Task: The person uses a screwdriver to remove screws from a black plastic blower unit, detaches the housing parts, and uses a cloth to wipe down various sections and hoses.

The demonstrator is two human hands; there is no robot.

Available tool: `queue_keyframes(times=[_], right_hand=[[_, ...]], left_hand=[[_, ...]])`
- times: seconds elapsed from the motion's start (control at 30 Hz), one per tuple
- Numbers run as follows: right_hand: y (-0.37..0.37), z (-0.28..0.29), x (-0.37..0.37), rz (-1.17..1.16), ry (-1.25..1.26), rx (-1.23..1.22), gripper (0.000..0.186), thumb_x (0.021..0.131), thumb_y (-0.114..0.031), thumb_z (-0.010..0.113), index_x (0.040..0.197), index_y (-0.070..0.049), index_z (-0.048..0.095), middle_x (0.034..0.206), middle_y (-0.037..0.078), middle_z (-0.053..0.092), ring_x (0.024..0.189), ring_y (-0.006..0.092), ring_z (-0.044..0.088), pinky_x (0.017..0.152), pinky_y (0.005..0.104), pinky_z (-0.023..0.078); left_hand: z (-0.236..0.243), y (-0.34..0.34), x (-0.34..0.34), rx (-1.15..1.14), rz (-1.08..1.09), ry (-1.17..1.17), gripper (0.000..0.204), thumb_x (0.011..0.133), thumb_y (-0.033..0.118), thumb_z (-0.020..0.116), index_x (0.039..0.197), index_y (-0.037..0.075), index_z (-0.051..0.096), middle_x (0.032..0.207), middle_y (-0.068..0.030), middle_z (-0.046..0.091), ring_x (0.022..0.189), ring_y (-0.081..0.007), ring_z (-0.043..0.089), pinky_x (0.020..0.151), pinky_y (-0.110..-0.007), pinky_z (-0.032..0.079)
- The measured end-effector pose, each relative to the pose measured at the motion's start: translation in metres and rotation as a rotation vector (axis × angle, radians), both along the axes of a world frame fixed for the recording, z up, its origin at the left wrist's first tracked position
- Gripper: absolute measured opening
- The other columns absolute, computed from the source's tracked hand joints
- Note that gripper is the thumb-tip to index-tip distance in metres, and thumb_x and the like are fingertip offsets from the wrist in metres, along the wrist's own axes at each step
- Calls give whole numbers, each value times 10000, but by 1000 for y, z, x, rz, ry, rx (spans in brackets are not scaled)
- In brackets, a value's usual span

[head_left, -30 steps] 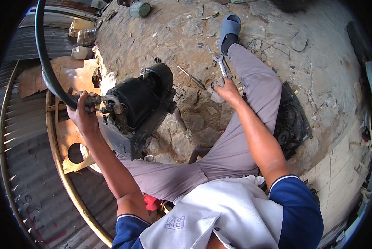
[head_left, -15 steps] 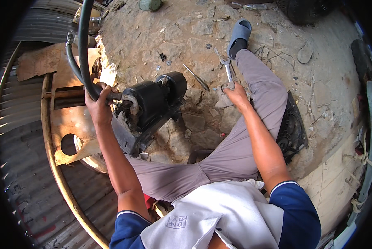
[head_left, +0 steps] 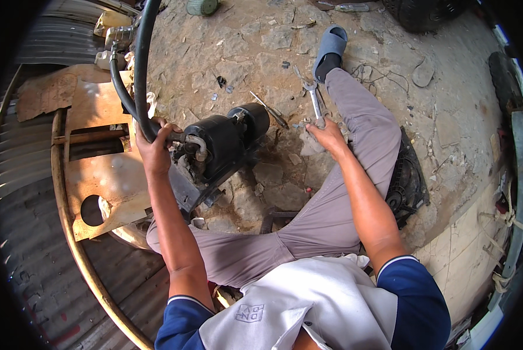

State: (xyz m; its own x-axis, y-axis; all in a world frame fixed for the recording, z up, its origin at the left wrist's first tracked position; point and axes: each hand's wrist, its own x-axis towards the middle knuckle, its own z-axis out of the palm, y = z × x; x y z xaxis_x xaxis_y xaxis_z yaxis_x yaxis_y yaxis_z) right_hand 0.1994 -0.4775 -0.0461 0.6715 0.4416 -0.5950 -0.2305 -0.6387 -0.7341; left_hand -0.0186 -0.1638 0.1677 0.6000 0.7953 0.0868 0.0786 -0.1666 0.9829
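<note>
My left hand [head_left: 155, 144] is wrapped round a thick black hose [head_left: 142, 76] where it meets a metal pipe fitting on a machine with two black cylinders [head_left: 218, 139]. A second hose with a metal end [head_left: 120, 84] runs beside it. The machine stands tilted on the stony ground, left of my legs. My right hand [head_left: 330, 139] is closed on the lower end of a metal open-ended wrench [head_left: 313, 100], low over the ground. A screwdriver [head_left: 271, 111] lies between the machine and the wrench.
At the left is a tan board with cut-outs [head_left: 107, 175], beside a curved wooden pole [head_left: 75, 227] and corrugated sheeting [head_left: 22, 233]. A black ribbed part [head_left: 404, 181] lies right of my leg. A wire [head_left: 384, 79], a green container [head_left: 202, 6] and a tyre [head_left: 422, 13] are farther off.
My left hand, the hoses and the machine have shifted to the right, closer to the screwdriver. The wrench and my right hand keep nearly the same place on the ground.
</note>
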Motion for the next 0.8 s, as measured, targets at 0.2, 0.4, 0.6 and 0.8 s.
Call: queue_keyframes(times=[0.2, 0.4, 0.6, 0.8], right_hand=[[1, 0, -3, 47, -12, -67, 849, 882, -679, 581, 1287, 66, 573, 1233, 294, 620, 1184, 400, 596, 974, 456, 472], [1, 15, -2, -45, 94, 20, 553, 964, -528, 533, 1138, -22, 672, 1063, 229, 681, 1028, 351, 638, 896, 432, 476], [3, 50, 2, -137, 124, 404, 338, 879, -186, 658, 1180, -32, 650, 1090, 80, 647, 1023, 174, 601, 884, 357, 481], [13, 52, 5, -163, 340, 461, 343, 833, -147, 731, 1161, -81, 656, 1032, 34, 677, 975, 157, 623, 876, 330, 500]], left_hand=[[-3, -2, 5, -39, -4, -5, 696, 782, -12, 662, 1426, -21, 396, 813, -42, 567, 694, -171, 665, 478, -222, 432], [-4, 3, -4, -67, 7, -98, 659, 771, -39, 667, 1382, -17, 421, 833, -53, 569, 645, -170, 653, 464, -218, 422], [-3, 9, -21, -48, 43, -85, 752, 753, 21, 675, 1434, -39, 364, 823, -45, 568, 682, -175, 646, 476, -218, 413], [-5, 13, -24, -98, 30, -138, 735, 760, 18, 672, 1429, -25, 370, 838, -47, 569, 706, -167, 643, 503, -228, 425]])
